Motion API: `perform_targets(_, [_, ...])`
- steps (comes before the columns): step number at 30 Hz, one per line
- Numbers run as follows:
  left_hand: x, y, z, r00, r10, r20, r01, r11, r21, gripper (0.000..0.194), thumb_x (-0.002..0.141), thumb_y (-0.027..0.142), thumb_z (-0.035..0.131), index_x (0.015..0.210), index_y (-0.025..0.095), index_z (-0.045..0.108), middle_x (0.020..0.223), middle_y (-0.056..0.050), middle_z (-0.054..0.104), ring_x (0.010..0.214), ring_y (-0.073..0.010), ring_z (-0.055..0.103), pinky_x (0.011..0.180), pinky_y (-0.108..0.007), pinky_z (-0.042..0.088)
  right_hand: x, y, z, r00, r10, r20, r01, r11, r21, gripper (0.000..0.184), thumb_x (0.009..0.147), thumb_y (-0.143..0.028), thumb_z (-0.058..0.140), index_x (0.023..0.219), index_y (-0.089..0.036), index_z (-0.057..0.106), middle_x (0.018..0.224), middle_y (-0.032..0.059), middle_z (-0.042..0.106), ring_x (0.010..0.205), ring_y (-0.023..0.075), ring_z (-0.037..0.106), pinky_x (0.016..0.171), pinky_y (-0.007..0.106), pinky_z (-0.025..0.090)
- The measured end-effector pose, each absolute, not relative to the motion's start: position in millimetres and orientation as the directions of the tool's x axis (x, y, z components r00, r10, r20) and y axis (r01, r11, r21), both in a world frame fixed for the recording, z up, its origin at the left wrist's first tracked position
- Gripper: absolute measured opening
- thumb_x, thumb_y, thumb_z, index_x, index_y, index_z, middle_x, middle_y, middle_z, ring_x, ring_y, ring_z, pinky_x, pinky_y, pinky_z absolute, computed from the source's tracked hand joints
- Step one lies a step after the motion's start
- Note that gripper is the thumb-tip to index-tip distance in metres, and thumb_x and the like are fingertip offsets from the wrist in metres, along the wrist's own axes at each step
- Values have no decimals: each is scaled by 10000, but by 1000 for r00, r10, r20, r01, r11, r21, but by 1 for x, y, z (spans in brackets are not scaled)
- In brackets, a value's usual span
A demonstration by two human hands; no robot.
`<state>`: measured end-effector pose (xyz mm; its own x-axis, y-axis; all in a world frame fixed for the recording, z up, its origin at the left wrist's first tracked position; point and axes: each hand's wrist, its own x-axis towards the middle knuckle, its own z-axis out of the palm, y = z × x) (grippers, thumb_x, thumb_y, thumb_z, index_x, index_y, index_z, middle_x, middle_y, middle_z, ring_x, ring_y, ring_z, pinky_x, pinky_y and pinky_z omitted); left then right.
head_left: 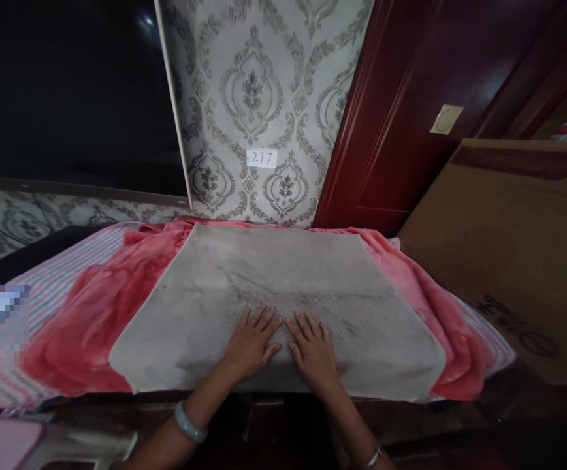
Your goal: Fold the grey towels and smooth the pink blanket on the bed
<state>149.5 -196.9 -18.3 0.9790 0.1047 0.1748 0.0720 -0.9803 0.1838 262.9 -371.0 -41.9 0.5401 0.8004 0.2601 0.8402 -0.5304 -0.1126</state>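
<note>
A grey plush cloth (274, 267) lies spread out over a pink fleece blanket (102, 320), with faint creases and darker brushed streaks across its middle. My left hand (254, 343) rests flat on the grey cloth near its front edge, fingers spread. Beside it, my right hand (313, 349) also lies palm down on the cloth, fingers apart and pointing away from me. The two thumbs are close together but do not touch. Neither hand grips anything.
Under the pink blanket is a striped sheet (68, 267). A large cardboard box (513, 248) stands at the right, beside a dark red door (401, 98). A television (68, 98) is at the back left, and a pink-topped stool (4, 444) at the front left.
</note>
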Motion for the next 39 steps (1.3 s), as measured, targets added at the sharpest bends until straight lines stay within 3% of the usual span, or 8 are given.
perform_targets(5, [141, -183, -3, 987, 155, 43, 145, -973, 180, 594, 977, 464, 485, 1539, 294, 397, 1638, -66, 320, 1523, -295, 259, 1221, -587, 216, 277, -381, -39, 529, 830, 179, 849, -511, -136, 531, 998, -341, 406, 1529, -339, 421, 1612, 25, 375, 1496, 271, 308, 1177, 534, 277])
perform_targets(8, [113, -149, 3, 950, 313, 2, 310, -942, 128, 583, 985, 464, 438, 1538, 282, 405, 1631, -82, 322, 1522, -319, 254, 1207, -624, 200, 309, -414, -46, 597, 787, 155, 802, -586, -117, 526, 992, -372, 385, 1512, -332, 454, 1607, 27, 387, 1487, 270, 326, 1178, 541, 274])
perform_targets(13, [39, -71, 2, 749, 660, 56, 662, -750, 0, 599, 984, 449, 350, 1542, 237, 409, 1633, -93, 322, 1522, -339, 246, 1188, -634, 216, 374, -502, -74, 794, 534, 291, 583, -804, -114, 592, 984, -437, 249, 1497, -260, 487, 1578, 72, 436, 1457, 296, 367, 1145, 571, 307])
perform_targets(16, [9, -44, -1, 638, 764, 92, 769, -639, -24, 628, 969, 425, 327, 1545, 186, 404, 1630, -125, 327, 1511, -344, 273, 1185, -617, 237, 399, -538, -87, 862, 366, 350, 444, -879, -173, 652, 956, -475, 207, 1487, -232, 497, 1563, 85, 452, 1439, 321, 379, 1127, 595, 317])
perform_targets(24, [7, -39, -6, 592, 792, 151, 801, -598, -2, 632, 950, 418, 331, 1515, 163, 451, 1598, -160, 383, 1479, -338, 349, 1182, -590, 255, 401, -533, -84, 896, 260, 361, 354, -908, -223, 697, 928, -503, 169, 1437, -212, 545, 1535, 90, 482, 1433, 326, 372, 1129, 603, 306])
perform_targets(31, [6, -42, -3, 586, 796, 153, 804, -595, 17, 616, 964, 421, 343, 1517, 171, 449, 1606, -171, 363, 1476, -348, 350, 1183, -592, 250, 397, -531, -83, 887, 260, 381, 358, -910, -211, 645, 951, -471, 195, 1433, -232, 551, 1523, 91, 496, 1431, 322, 373, 1131, 608, 295])
perform_targets(39, [9, -51, 4, 573, 811, 120, 814, -580, 27, 617, 978, 424, 328, 1533, 170, 420, 1620, -170, 339, 1496, -337, 312, 1191, -584, 232, 383, -527, -73, 872, 267, 411, 366, -912, -185, 657, 991, -419, 147, 1437, -158, 552, 1533, 128, 477, 1419, 347, 372, 1121, 614, 305])
